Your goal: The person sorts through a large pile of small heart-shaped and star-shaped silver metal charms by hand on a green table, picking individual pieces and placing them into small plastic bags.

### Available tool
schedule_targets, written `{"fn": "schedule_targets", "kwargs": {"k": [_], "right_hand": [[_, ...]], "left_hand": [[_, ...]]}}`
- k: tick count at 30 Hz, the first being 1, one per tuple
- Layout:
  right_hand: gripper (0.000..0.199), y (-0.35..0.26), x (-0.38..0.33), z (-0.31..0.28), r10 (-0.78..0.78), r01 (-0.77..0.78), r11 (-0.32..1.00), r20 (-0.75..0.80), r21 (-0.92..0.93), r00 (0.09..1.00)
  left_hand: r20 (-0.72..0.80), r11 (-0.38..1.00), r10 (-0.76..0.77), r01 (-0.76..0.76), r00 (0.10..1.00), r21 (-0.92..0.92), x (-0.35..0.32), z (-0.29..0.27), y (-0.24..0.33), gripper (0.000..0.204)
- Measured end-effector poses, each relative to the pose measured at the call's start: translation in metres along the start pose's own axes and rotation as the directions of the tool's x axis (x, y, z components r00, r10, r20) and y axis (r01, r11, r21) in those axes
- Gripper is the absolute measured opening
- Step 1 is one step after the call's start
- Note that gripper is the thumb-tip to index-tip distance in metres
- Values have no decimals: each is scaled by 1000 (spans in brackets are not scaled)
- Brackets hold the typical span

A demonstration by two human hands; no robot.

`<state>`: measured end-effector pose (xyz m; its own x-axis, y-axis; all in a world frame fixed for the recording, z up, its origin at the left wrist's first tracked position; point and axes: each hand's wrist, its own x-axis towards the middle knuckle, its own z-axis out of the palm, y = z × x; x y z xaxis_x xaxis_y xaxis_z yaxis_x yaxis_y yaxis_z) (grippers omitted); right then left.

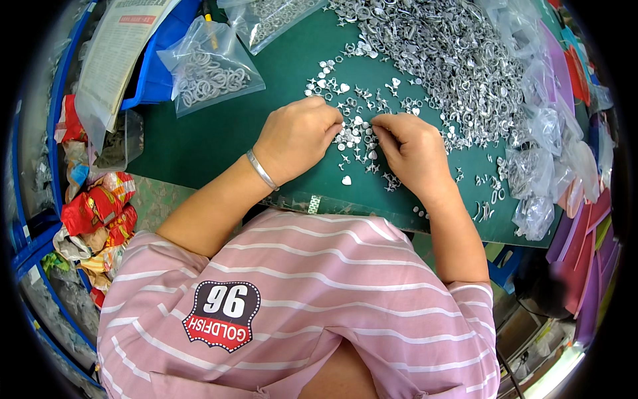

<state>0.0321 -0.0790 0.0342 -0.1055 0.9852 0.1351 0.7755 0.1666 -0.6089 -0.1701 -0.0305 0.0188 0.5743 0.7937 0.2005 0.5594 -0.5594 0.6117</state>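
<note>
My left hand, with a silver bangle at its wrist, rests on the green table. Its thumb and fingers are pinched at the left edge of a loose cluster of small silver metal pieces, shaped like hearts, stars, discs and rings. Across that cluster, my right hand also has thumb and forefinger drawn together over the pieces. Whatever sits between the fingertips of either hand is too small to make out. A single heart piece lies nearer my body.
A large heap of silver pieces covers the far right. Clear plastic bags line the right edge. A bag of rings lies far left beside a blue bin with a newspaper. Red wrappers are piled at the left.
</note>
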Motion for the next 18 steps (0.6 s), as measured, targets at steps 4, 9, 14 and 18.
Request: {"fn": "schedule_targets", "kwargs": {"k": [4, 9, 14, 18], "right_hand": [[8, -3, 1, 1, 37, -34, 998, 58, -46, 998], [10, -7, 2, 0, 88, -79, 993, 102, -86, 991], [9, -6, 6, -5, 149, -173, 977, 183, 120, 972], [6, 11, 6, -16, 245, -385, 592, 297, 708, 923]], "left_hand": [[-18, 999, 21, -20, 1000, 38, -1, -1, 0, 3], [0, 980, -100, 99, 995, -170, 0, -3, 0, 2], [421, 164, -212, 457, 882, -874, 3, -19, -7, 7], [485, -198, -136, 456, 864, -868, 0, -24, -12, 10]]}}
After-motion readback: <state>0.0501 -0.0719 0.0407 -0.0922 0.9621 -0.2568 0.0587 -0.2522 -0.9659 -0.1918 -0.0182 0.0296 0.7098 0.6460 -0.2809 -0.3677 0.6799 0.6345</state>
